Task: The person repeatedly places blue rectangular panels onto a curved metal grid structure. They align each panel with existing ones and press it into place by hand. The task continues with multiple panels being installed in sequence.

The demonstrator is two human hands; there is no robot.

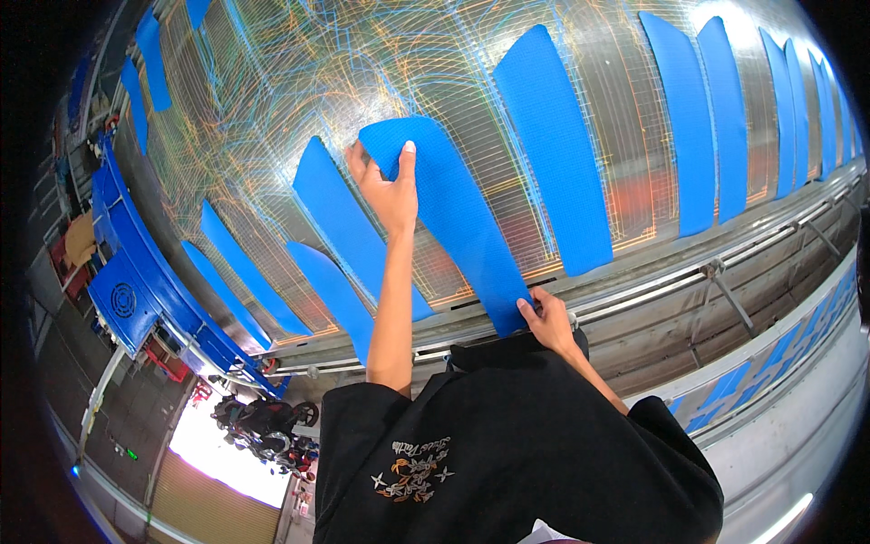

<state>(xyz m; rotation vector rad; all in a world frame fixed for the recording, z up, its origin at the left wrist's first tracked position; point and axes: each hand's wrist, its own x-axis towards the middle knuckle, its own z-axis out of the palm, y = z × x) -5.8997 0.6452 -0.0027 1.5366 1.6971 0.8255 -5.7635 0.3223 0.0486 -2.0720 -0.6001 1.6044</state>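
Note:
A long blue textured strip (458,218) lies on a shiny metal mesh surface (272,100). My left hand (388,186) grips its far rounded end, thumb on top and fingers curled at its left edge. Down at the strip's near end, my right hand (546,319) pinches the lower right corner by the metal rail (671,276). The strip slightly overlaps a neighbouring blue strip (340,213) on its left.
Several more blue strips (557,145) lie spaced across the mesh surface, left and right. A blue machine frame (136,263) runs along the left side. Metal rails and a pale ledge (788,426) with blue pieces sit at the right. My black shirt (507,444) fills the bottom.

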